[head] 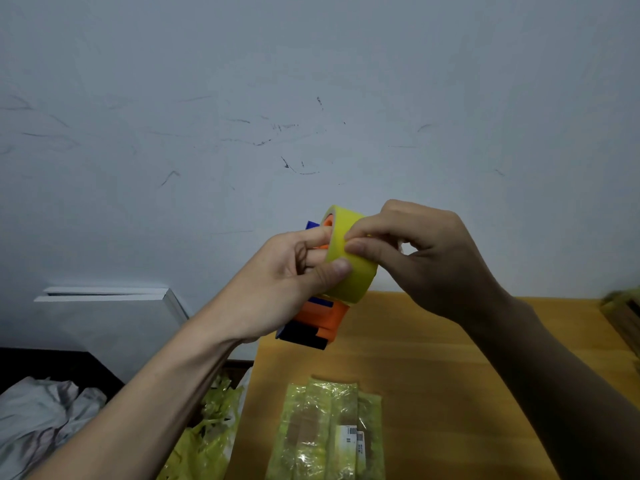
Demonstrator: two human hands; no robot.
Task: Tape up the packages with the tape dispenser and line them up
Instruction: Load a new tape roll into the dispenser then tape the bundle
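Note:
I hold an orange and blue tape dispenser (320,320) up in front of the wall, with a roll of yellow tape (353,271) mounted on it. My left hand (277,292) grips the dispenser and roll, thumb pressed on the roll's outer face. My right hand (422,254) pinches at the tape surface with thumb and forefinger near the roll's top. Below, a package (329,431) wrapped in yellowish tape with a barcode label lies on the wooden table (450,368).
Crumpled yellow tape scraps (207,420) pile up off the table's left edge beside white cloth (41,410). A white board (104,299) leans at the wall on the left. A wooden object (623,317) sits at the table's far right edge.

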